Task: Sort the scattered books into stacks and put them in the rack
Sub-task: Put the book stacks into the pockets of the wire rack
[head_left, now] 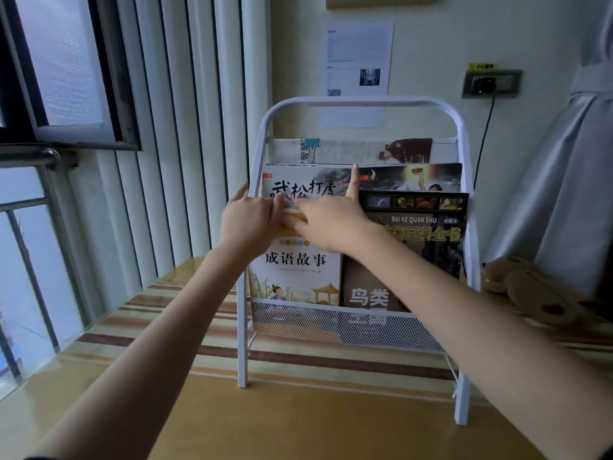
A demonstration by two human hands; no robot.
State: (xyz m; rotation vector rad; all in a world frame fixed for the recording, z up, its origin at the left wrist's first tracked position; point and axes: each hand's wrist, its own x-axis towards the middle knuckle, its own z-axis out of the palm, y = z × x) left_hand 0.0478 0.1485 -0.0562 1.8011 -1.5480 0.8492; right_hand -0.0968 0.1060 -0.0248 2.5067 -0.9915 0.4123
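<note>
Your left hand (247,215) and right hand (326,224) cover the top edge of the yellow book (295,270), so you cannot tell what its fingers grip there. Your right forearm hides part of the dark book (414,234) and most of its title. The rack's (365,102) mesh front veils the lower covers. In the far tier, only a strip of the papers (348,151) shows above the books in front. The print on the wall sheet (358,58) is too small to read. The brown plush (530,290) at right is blurred and partly hidden by the curtain (570,180), which the right edge cuts off.
</note>
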